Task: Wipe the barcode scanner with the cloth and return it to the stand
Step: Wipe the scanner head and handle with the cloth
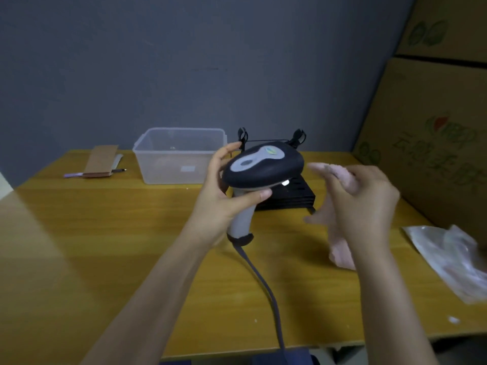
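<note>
My left hand (224, 196) grips the grey handle of the barcode scanner (263, 164), holding it upright above the wooden table (105, 233). The scanner has a dark head with a grey top panel, and its grey cable (266, 283) trails down toward the table's front edge. My right hand (363, 204) is to the right of the scanner, apart from it, and holds a pale pink cloth (340, 248) that hangs down blurred. The black stand (295, 191) sits just behind the scanner, its two upright clips (297, 137) showing above the scanner's head.
A clear plastic tub (179, 154) stands at the back, left of the stand. A cardboard piece with pens (102, 162) lies at the back left. A crumpled plastic bag (450, 256) lies at the right edge. Stacked cardboard boxes (432, 122) wall off the right side.
</note>
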